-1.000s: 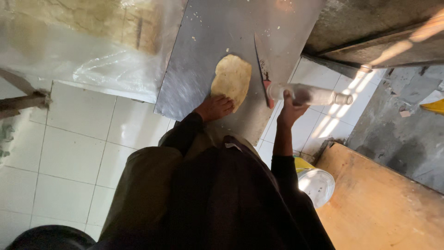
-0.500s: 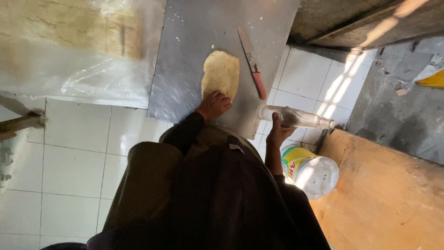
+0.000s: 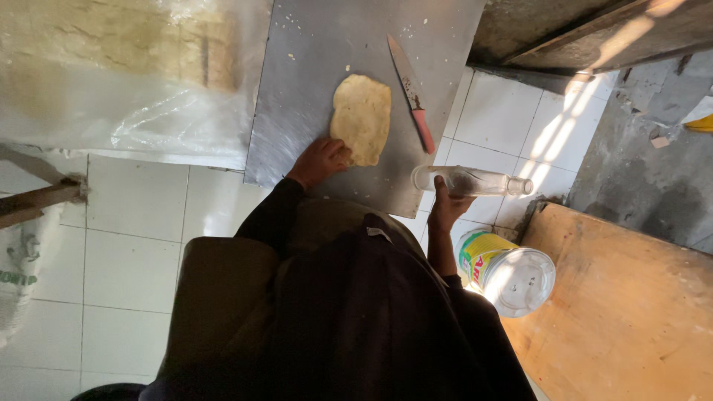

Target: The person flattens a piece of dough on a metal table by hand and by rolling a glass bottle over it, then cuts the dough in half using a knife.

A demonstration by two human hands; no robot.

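A flattened oval of pale dough [image 3: 362,117] lies on a grey metal sheet [image 3: 312,67]. My left hand [image 3: 319,160] rests on the sheet with its fingertips on the dough's near left edge. My right hand [image 3: 445,208] grips a clear glass bottle [image 3: 475,180], held on its side off the sheet's right edge, above the white floor tiles. A knife with a red handle [image 3: 413,96] lies on the sheet just right of the dough.
A yellow tub with a clear lid [image 3: 509,271] stands on the floor by my right arm. A wooden board [image 3: 631,312] fills the lower right. Clear plastic wrap [image 3: 126,89] covers a surface at the left. Rough concrete [image 3: 653,171] lies at the right.
The view has shifted so the sheet sits more central. My right hand has drawn the bottle back off the sheet toward me. My left hand stays at the dough's edge.
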